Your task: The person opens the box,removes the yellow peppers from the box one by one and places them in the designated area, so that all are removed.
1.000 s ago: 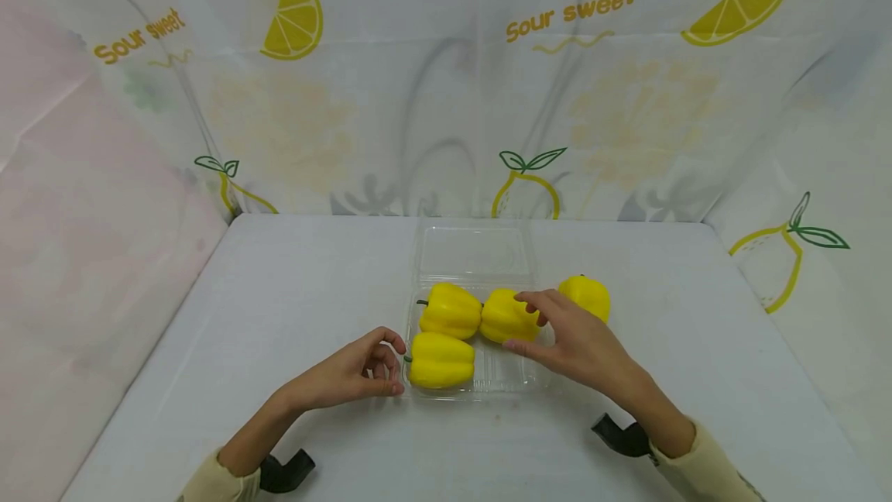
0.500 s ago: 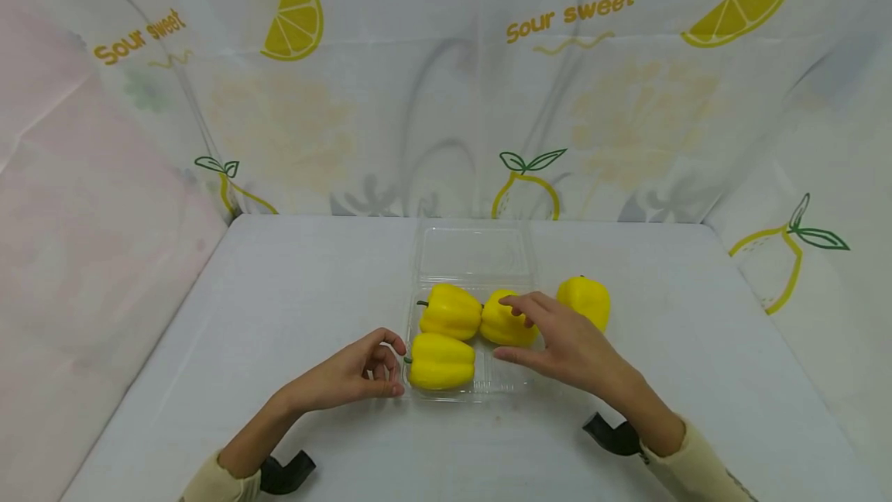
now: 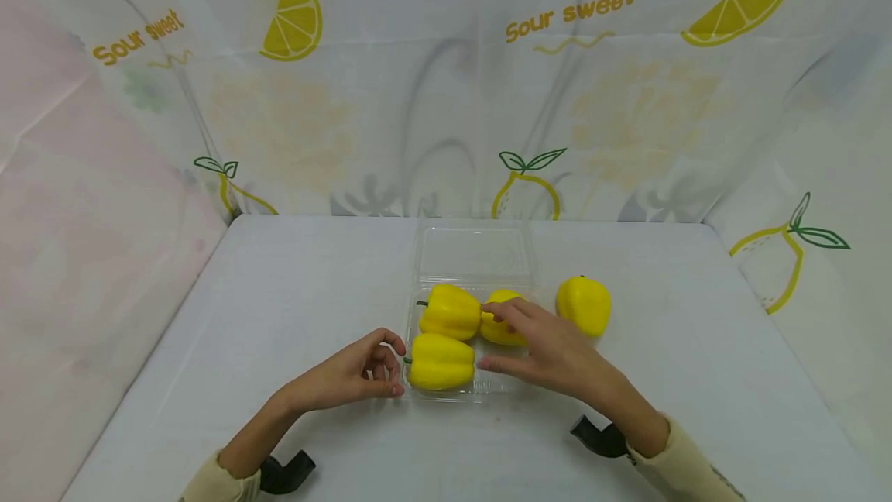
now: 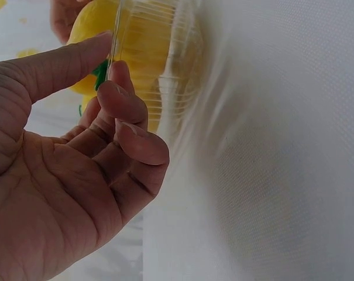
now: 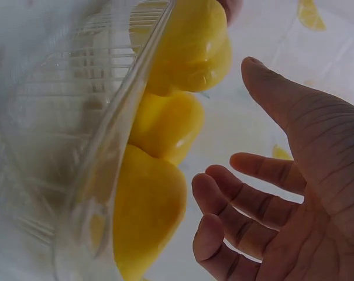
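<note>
Three yellow bell peppers lie in a clear plastic clamshell container (image 3: 491,387): a back-left pepper (image 3: 449,312), a front-left pepper (image 3: 440,362) and a back-right pepper (image 3: 498,328), partly hidden by a hand. My right hand (image 3: 554,351) hovers over the container's right side, thumb and fingers spread, holding nothing. Its thumb tip is close to the front-left pepper. At the container's left edge is my left hand (image 3: 358,372), fingers loosely bent. In the left wrist view its thumb and a fingertip meet the container's rim (image 4: 115,41); a firm grip does not show.
Another yellow bell pepper (image 3: 584,306) stands on the white table (image 3: 313,277), right of the container. The container's lid (image 3: 475,250) lies folded back toward the printed curtain (image 3: 446,99). Dark wrist pieces (image 3: 599,437) stick out from both sleeves.
My right hand has moved left over the container, away from the pepper on the table, which now shows fully. The left hand stays in place.
</note>
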Demonstrator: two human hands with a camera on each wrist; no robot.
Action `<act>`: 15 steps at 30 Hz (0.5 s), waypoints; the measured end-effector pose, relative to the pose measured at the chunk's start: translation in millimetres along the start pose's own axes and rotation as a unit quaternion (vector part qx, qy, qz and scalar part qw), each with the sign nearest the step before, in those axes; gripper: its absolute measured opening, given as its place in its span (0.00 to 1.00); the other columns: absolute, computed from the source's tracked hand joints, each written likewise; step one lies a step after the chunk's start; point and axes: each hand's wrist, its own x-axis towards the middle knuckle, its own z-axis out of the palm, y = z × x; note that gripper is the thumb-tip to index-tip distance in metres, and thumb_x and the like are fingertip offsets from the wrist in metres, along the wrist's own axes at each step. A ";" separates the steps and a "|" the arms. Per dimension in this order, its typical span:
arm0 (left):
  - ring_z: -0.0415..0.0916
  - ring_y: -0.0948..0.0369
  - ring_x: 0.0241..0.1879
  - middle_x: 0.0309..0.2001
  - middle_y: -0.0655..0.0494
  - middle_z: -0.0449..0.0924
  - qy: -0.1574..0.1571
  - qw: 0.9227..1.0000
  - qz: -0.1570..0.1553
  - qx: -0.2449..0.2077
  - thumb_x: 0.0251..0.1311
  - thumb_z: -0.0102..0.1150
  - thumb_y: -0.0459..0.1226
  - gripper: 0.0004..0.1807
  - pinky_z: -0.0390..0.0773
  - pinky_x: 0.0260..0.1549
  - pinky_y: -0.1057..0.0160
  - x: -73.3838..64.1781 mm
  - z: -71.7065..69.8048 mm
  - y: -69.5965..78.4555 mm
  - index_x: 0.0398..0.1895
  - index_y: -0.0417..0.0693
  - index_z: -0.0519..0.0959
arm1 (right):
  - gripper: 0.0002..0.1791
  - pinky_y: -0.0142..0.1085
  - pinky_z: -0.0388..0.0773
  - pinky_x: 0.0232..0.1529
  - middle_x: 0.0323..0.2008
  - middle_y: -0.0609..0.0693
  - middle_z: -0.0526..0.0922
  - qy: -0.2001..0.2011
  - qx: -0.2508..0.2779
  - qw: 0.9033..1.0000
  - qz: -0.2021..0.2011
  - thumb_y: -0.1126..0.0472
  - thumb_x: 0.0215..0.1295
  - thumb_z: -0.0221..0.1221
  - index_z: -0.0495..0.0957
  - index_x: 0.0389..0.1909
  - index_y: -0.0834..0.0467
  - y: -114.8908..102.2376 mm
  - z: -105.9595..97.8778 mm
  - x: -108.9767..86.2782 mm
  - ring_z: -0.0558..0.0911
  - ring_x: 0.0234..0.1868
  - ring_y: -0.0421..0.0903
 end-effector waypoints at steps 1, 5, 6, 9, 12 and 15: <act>0.75 0.60 0.28 0.35 0.52 0.80 0.001 1.000 0.000 0.001 0.63 0.65 0.37 0.24 0.75 0.29 0.67 0.0 0.1 0.2 0.56 0.41 0.65 | 0.37 0.36 0.78 0.42 0.55 0.46 0.78 0.000 0.001 1.000 -0.003 0.37 0.57 0.67 0.74 0.62 0.52 -0.4 1.0 0.3 0.79 0.45 0.40; 0.75 0.59 0.28 0.35 0.51 0.80 0.001 1.000 -0.001 0.002 0.63 0.65 0.36 0.24 0.75 0.29 0.67 0.0 0.3 0.7 0.56 0.40 0.65 | 0.37 0.34 0.78 0.39 0.54 0.46 0.78 -0.005 0.005 1.000 -0.016 0.37 0.57 0.67 0.72 0.64 0.52 -2.1 5.8 0.8 0.80 0.42 0.40; 0.75 0.59 0.28 0.35 0.51 0.79 0.000 1.000 0.001 0.001 0.63 0.65 0.36 0.24 0.75 0.29 0.67 -0.1 0.5 0.8 0.55 0.40 0.65 | 0.37 0.34 0.78 0.38 0.53 0.46 0.78 -0.007 0.007 1.000 -0.019 0.37 0.57 0.67 0.72 0.64 0.52 -2.5 7.1 0.9 0.80 0.42 0.40; 0.75 0.60 0.28 0.34 0.51 0.79 0.000 1.000 0.006 0.002 0.63 0.65 0.36 0.23 0.75 0.29 0.67 0.2 0.9 0.5 0.55 0.39 0.65 | 0.37 0.33 0.78 0.38 0.52 0.46 0.78 -0.011 0.011 1.000 -0.024 0.38 0.58 0.67 0.72 0.63 0.52 -4.0 10.1 1.2 0.80 0.42 0.41; 0.74 0.60 0.28 0.34 0.51 0.79 0.000 1.000 0.010 0.002 0.63 0.65 0.36 0.23 0.75 0.29 0.67 0.6 1.2 0.0 0.55 0.38 0.65 | 0.36 0.35 0.78 0.40 0.52 0.47 0.79 -0.010 0.010 0.999 -0.035 0.39 0.57 0.68 0.72 0.63 0.52 -4.8 13.4 2.2 0.80 0.42 0.42; 0.74 0.61 0.28 0.34 0.52 0.79 0.002 1.000 0.005 0.005 0.63 0.65 0.37 0.24 0.75 0.28 0.67 0.4 0.9 0.0 0.55 0.40 0.65 | 0.37 0.36 0.79 0.43 0.52 0.47 0.79 -0.006 0.010 0.999 -0.051 0.39 0.57 0.68 0.72 0.63 0.53 -6.1 16.5 4.4 0.79 0.43 0.43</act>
